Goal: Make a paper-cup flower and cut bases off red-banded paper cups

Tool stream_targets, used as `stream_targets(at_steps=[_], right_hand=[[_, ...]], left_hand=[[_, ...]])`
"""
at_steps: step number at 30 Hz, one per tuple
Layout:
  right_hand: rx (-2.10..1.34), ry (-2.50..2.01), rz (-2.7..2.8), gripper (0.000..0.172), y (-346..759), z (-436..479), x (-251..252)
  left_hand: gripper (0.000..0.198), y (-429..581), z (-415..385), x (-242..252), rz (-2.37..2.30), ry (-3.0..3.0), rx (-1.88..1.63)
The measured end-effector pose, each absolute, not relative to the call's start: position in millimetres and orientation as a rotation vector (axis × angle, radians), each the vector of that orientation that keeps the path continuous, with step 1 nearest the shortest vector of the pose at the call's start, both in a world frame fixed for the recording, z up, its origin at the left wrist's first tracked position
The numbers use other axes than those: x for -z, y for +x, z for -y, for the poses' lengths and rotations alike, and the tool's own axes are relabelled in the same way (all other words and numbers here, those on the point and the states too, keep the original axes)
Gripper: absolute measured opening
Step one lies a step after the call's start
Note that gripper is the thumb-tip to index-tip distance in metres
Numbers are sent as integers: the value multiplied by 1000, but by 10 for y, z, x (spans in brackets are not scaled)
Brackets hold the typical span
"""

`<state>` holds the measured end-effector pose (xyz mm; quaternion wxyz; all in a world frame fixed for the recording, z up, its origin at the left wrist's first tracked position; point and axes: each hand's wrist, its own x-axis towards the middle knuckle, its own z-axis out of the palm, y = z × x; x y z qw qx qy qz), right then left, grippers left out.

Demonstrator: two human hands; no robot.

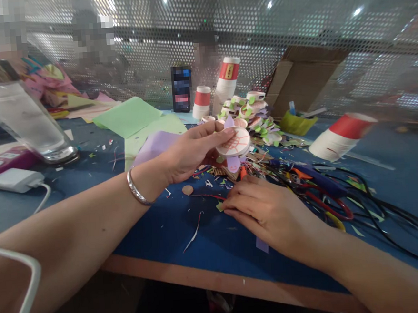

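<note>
My left hand (194,150), with a silver bangle on the wrist, is closed around a round white paper-cup disc (235,142) with a red drawing and purple paper tabs, held above the blue table (171,226). My right hand (266,209) rests low on the table with its fingers pressed together at a small green paper scrap (220,206); a purple strip (261,245) pokes out from under it. Just beyond lies a heap of paper scraps.
A pile of finished cup discs with green tabs (254,117) sits behind. Red-and-white paper cups (339,135) (227,81), green and purple paper sheets (135,118), a glass (31,126), a white charger (13,180), black and coloured cables (341,199) and a cardboard box (307,78) surround the hands.
</note>
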<state>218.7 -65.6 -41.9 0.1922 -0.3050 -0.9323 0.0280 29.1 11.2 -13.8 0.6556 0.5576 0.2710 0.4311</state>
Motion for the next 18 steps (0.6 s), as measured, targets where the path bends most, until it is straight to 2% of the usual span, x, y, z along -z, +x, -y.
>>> stream_targets(at_steps=[8, 18], right_hand=[[-162, -837, 2581, 20, 2200, 632, 422], [-246, -803, 2596, 22, 2255, 615, 395]], left_hand=[[23, 303, -113, 136, -621, 1264, -980], [22, 300, -113, 119, -657, 1254, -974]])
